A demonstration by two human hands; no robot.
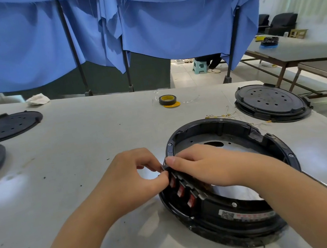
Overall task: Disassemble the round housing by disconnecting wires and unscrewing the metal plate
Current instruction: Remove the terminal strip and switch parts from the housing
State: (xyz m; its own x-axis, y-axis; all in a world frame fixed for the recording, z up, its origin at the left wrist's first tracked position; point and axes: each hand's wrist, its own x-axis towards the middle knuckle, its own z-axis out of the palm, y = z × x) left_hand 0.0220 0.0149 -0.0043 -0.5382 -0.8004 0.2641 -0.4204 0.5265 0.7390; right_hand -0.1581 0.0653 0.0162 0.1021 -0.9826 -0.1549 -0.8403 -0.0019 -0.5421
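The round black housing (243, 130) lies on the white table in front of me, right of centre. Inside it shows a pale metal plate (229, 147) with a hole. A row of red-tipped black connectors (180, 190) runs along its left rim. My left hand (133, 179) pinches the small black part at the top of that row from the outside. My right hand (210, 165) reaches over the rim, thumb on the same black part, its fingers curled inside the housing and hidden.
A second black housing with a lid (270, 102) sits at the back right, thin loose wires (225, 115) beside it. Two black lids (5, 126) lie at the far left. Rolls of tape (167, 100) stand mid-table. A screwdriver shaft (319, 182) lies right of my arm.
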